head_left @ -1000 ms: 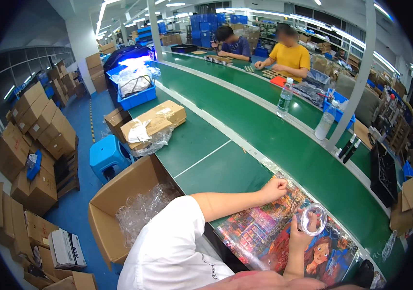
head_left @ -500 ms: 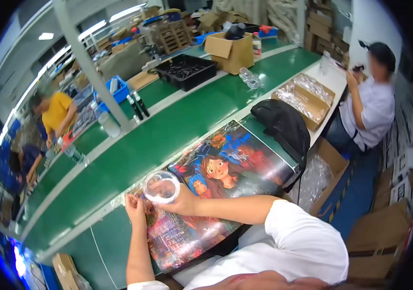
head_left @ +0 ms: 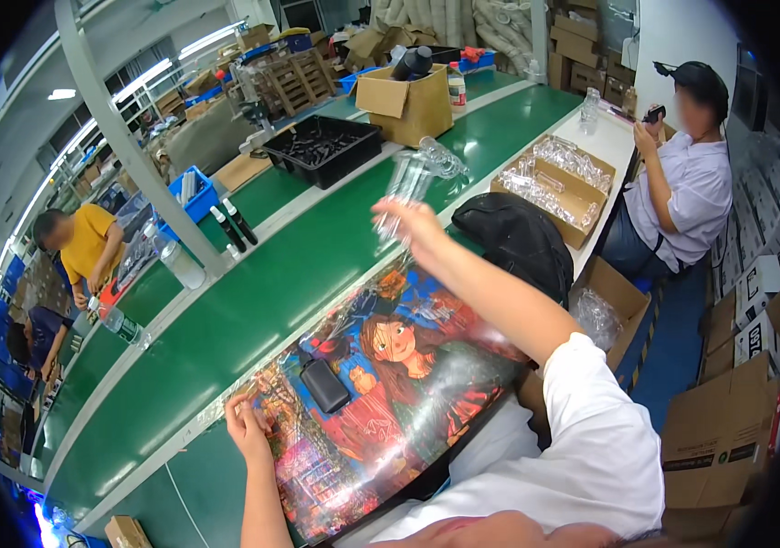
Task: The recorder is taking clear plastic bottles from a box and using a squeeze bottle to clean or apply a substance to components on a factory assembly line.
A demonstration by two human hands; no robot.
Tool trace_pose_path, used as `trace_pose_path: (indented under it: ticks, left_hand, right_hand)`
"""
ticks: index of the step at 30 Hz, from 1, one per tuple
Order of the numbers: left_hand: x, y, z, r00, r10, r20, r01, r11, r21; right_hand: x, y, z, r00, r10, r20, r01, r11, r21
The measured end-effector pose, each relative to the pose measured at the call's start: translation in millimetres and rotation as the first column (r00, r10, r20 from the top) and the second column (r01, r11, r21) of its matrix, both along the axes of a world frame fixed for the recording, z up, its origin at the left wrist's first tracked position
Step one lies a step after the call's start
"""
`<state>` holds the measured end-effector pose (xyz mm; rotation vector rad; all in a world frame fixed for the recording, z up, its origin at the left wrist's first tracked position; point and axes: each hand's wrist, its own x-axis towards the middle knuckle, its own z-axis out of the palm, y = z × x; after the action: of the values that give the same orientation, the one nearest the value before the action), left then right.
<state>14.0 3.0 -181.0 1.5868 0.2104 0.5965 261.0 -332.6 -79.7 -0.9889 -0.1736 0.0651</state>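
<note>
My right hand (head_left: 413,226) is stretched out over the green surface, fingers closed around a clear plastic container (head_left: 405,181). Motion blurs the container's outline. Just beyond it lies another clear plastic piece (head_left: 446,159). My left hand (head_left: 247,426) rests by the left edge of a glossy illustrated mat (head_left: 426,411), its fingers loosely bent and apart, with nothing seen in them. On the mat, between my arms, is a black rectangular object (head_left: 324,384) with rounded corners; its exact kind cannot be told.
A black bag (head_left: 513,239) lies right of the mat, near a carton (head_left: 582,215) of clear plastic pieces. Farther off stand a black tray (head_left: 321,151), an open carton (head_left: 405,105) and two black bottles (head_left: 235,226). A person (head_left: 678,183) sits at right; others work at left.
My right hand has swung away from the mat, up and to the right, with the clear container. The black object on the mat has come into sight. My left hand's fingers have loosened.
</note>
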Motion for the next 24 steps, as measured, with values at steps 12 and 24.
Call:
trace_pose_path:
  ticks: [12, 24]
  left_hand:
    - [-2.6, 4.0, -4.7, 0.997, 0.067, -0.045, -0.064, 0.996, 0.069]
    - [4.2, 0.4, -10.0, 0.992, 0.07, -0.104, -0.058, 0.992, 0.11]
  right_hand:
    - [255.6, -86.3, -73.5, 0.871, -0.44, -0.217, 0.491, 0.795, 0.357]
    - [258.1, -91.9, -73.7, 0.839, -0.486, -0.244, 0.538, 0.809, 0.239]
